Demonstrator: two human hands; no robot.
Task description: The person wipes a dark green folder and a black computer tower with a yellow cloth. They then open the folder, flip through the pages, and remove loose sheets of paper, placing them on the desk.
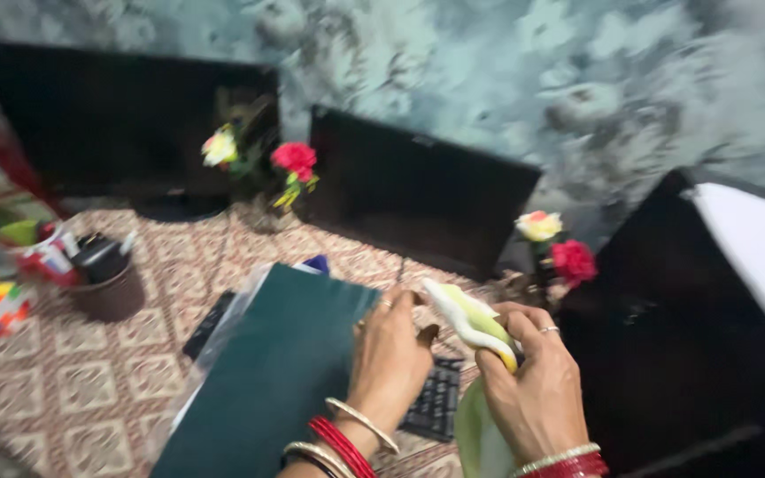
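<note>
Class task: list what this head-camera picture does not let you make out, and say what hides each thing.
- Keyboard: mostly hidden by the left hand and the green folder.
- Cloth in the right hand: blurred, lower end cut off by the bottom edge.
- Pen holder contents: blurred.

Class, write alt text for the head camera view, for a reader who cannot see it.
Two hands with bangles work above a desk: the right hand grips a pale yellow-green cloth, while the left hand rests on a dark green folder. Behind them are a black keyboard, two dark monitors and small vases of artificial flowers on a patterned tablecloth.
</note>
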